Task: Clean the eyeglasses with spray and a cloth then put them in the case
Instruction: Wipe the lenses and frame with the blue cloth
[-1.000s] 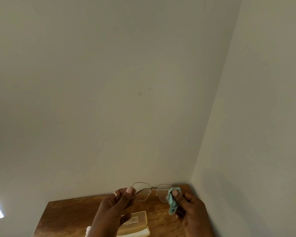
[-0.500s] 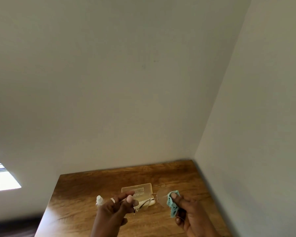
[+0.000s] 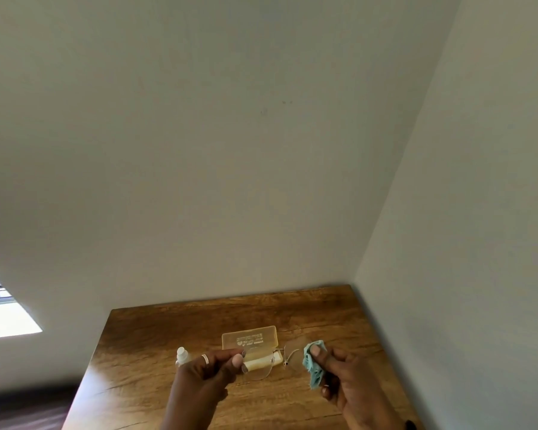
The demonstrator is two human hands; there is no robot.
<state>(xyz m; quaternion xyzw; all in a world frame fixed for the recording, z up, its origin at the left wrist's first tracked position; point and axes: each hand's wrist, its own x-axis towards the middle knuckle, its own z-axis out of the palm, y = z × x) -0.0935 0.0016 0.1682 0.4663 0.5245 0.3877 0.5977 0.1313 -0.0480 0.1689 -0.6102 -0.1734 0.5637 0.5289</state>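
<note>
thin wire-framed clear-lens eyeglasses (image 3: 272, 363) held above wooden table (image 3: 143, 342) | my left hand (image 3: 207, 372) pinches their left rim | my right hand (image 3: 343, 378) presses crumpled teal cloth (image 3: 314, 366) to right lens | open translucent beige case (image 3: 252, 344) behind

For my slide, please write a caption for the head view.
Two hands hold eyeglasses and a teal cloth above an open case on a wooden table.

We cannot read the small print on the case (image 3: 249, 336) lid. The left hand (image 3: 205, 372) hides the spray bottle's (image 3: 182, 355) lower part, and the desk (image 3: 143, 352) runs off the near edge.
</note>
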